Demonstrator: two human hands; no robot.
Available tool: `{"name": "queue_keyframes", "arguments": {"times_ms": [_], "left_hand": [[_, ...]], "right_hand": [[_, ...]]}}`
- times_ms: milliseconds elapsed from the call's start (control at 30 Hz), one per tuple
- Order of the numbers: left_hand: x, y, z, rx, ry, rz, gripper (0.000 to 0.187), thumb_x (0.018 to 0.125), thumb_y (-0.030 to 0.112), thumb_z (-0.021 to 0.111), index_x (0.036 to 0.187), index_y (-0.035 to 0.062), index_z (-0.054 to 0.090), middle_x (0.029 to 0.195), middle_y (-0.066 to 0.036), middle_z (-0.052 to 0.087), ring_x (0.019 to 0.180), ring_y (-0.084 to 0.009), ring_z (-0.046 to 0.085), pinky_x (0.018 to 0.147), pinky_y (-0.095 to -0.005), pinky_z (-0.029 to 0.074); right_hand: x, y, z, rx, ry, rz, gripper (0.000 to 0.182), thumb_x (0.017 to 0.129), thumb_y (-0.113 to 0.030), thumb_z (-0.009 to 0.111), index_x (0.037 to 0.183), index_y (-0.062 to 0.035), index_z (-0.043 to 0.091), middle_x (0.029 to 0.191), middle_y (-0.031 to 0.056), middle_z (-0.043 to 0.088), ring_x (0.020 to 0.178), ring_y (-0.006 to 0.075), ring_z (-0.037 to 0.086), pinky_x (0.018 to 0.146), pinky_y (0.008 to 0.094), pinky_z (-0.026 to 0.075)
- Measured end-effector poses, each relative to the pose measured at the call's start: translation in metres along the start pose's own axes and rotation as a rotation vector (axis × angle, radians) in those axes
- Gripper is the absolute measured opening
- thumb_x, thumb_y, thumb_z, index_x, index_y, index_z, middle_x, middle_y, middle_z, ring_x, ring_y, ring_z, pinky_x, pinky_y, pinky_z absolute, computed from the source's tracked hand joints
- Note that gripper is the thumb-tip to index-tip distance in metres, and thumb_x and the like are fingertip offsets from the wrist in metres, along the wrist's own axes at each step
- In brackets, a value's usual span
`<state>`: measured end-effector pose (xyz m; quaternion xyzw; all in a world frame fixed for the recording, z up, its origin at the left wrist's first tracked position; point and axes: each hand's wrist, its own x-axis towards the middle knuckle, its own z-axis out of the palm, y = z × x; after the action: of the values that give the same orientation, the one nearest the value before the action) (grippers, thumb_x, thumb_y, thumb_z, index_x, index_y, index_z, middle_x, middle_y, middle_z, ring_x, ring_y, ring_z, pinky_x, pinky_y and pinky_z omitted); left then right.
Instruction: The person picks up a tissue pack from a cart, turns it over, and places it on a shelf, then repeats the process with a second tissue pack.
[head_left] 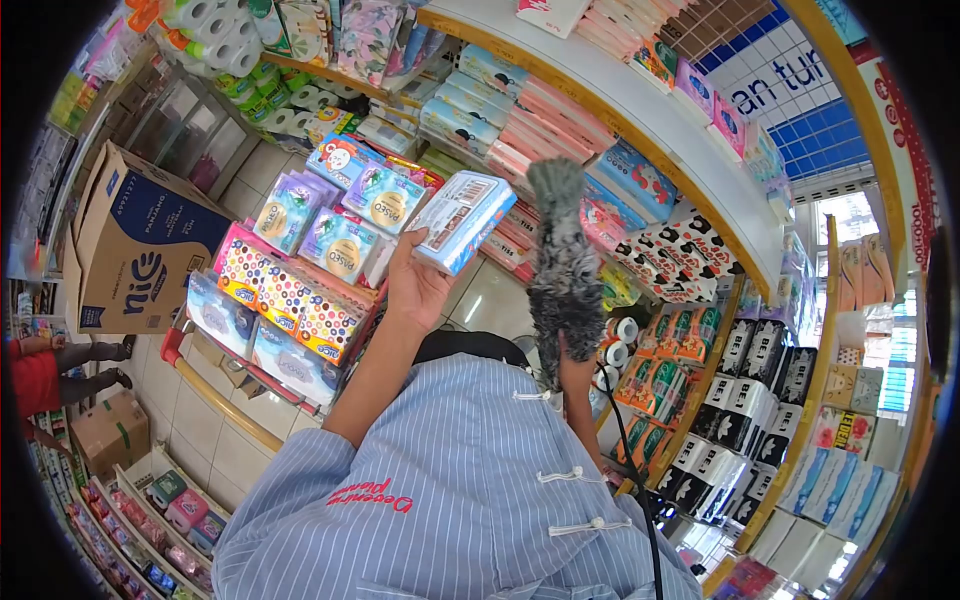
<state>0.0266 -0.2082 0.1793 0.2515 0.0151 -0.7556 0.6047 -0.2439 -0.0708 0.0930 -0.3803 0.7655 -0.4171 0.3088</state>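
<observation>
My left hand (pixel 416 287) is closed around the lower edge of a blue and white tissue pack (pixel 464 220), its barcode side facing up. The pack is held above the near shelves, beside a loaded trolley. On the right, my right hand (pixel 577 350) grips a fluffy grey duster (pixel 566 265), partly covered by its fibres. The duster's tip points away from me, in front of shelved tissue packs. Below my left hand's side, purple Paseo packs (pixel 340 243) and dotted Nice packs (pixel 290 290) are stacked on the trolley.
A red-and-yellow trolley handle (pixel 225 395) sticks out at lower left. Beyond it stands a big Nice carton (pixel 150 245), with a smaller carton (pixel 112 432) on the tiled floor. A person in red (pixel 45 385) is at far left. Shelves with black-and-white packs (pixel 715 440) curve along the right.
</observation>
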Motion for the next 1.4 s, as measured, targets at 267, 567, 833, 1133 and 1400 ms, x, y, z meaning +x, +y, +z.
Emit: {"name": "queue_keyframes", "arguments": {"times_ms": [267, 567, 833, 1133, 1400], "left_hand": [[-0.005, -0.02, 0.016, 0.546, 0.043, 0.355, 0.062, 0.087, 0.013, 0.065, 0.138, -0.0014, 0.032, 0.122, -0.016, 0.054, 0.112, -0.025, 0.057, 0.098, -0.0376, 0.047], [0.011, -0.021, -0.008, 1.303, -0.154, 0.626, 0.075, 0.085, 0.028, 0.069, 0.142, 0.0014, 0.029, 0.132, -0.019, 0.04, 0.123, -0.0263, 0.044, 0.098, -0.0359, 0.042], [0.004, 0.004, -0.015, 0.414, -0.163, -0.147, 0.075, 0.09, 0.062, 0.053, 0.142, 0.0106, 0.036, 0.133, -0.009, 0.05, 0.122, -0.0209, 0.052, 0.103, -0.0397, 0.042], [-0.005, 0.018, -0.015, 0.487, -0.301, -0.154, 0.073, 0.097, 0.062, 0.031, 0.145, 0.0079, 0.034, 0.14, -0.011, 0.048, 0.124, -0.0232, 0.053, 0.102, -0.041, 0.047], [-0.018, 0.023, -0.01, 0.561, -0.219, -0.03, 0.073, 0.097, 0.063, 0.029, 0.144, 0.0067, 0.035, 0.139, -0.013, 0.049, 0.124, -0.0256, 0.053, 0.106, -0.0419, 0.043]], "right_hand": [[-0.025, -0.006, -0.011, 0.015, -0.296, 0.021, 0.036, 0.086, -0.024, 0.073, 0.108, 0.0029, 0.065, 0.104, 0.0124, 0.07, 0.097, 0.0241, 0.066, 0.088, 0.0348, 0.048], [-0.036, -0.023, -0.014, -0.015, -0.281, -0.082, 0.033, 0.081, -0.019, 0.076, 0.105, 0.0024, 0.066, 0.105, 0.0124, 0.071, 0.099, 0.0247, 0.067, 0.09, 0.0356, 0.049], [-0.025, 0.027, -0.03, -0.375, -0.385, -0.568, 0.041, 0.073, -0.015, 0.077, 0.108, 0.0017, 0.064, 0.118, 0.0125, 0.064, 0.105, 0.0262, 0.063, 0.093, 0.0387, 0.047], [-0.001, -0.006, -0.022, -0.062, -0.207, -0.34, 0.042, 0.082, -0.02, 0.072, 0.116, 0.0011, 0.059, 0.114, 0.0131, 0.067, 0.11, 0.0242, 0.061, 0.098, 0.0365, 0.043], [-0.004, 0.04, -0.036, -0.077, -0.403, -0.425, 0.037, 0.073, -0.014, 0.073, 0.106, 0.0007, 0.064, 0.108, 0.0169, 0.067, 0.1, 0.0262, 0.066, 0.09, 0.0371, 0.049]]}}
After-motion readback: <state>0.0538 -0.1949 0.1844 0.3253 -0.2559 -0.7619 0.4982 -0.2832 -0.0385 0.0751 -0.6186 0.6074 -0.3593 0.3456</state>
